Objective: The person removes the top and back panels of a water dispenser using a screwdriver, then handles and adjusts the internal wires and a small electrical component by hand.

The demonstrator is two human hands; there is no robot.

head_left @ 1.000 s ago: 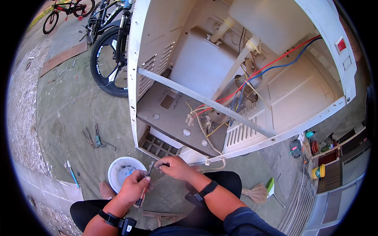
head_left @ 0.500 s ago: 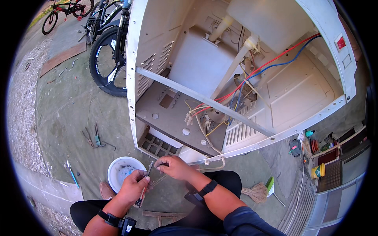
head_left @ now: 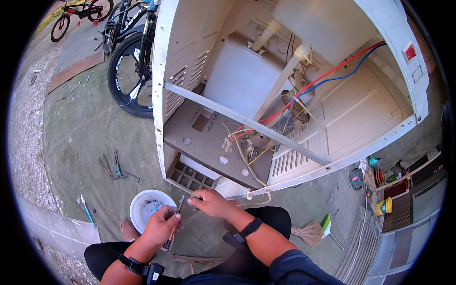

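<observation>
Tool in left hand clears cabinet's edge

I had bright, diffuse daylight over the white metal appliance cabinet, with a bluish sheen on its inner panel and warmer shade on its left inner wall. Left of the cabinet, the gravel strip looked nearly washed out. Below the cabinet, I saw the left hand clearly, but its slim tool was too small to read. Right of the cabinet, fisheye curvature bent the building front; black vignetting with blue fringing ringed my view.
</observation>
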